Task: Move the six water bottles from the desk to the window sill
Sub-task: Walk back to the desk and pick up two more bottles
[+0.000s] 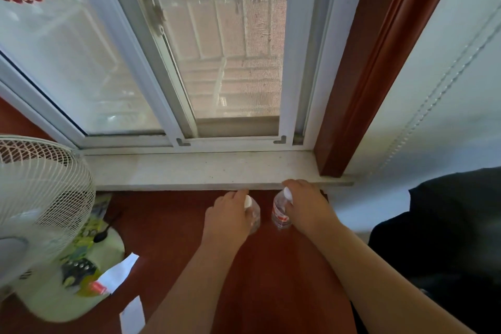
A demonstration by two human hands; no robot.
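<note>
Bottles: left hand (227, 214) grips one (254, 215), right hand (307, 205) another (280, 213), below window sill (189, 171)

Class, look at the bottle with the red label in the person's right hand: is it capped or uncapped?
Capped. A white cap sits on top of the red-labelled bottle, showing beside the fingers of the right hand that grips its neck.

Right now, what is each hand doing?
Left hand: grips a water bottle near its cap.
Right hand: grips a red-labelled water bottle near its cap.
</note>
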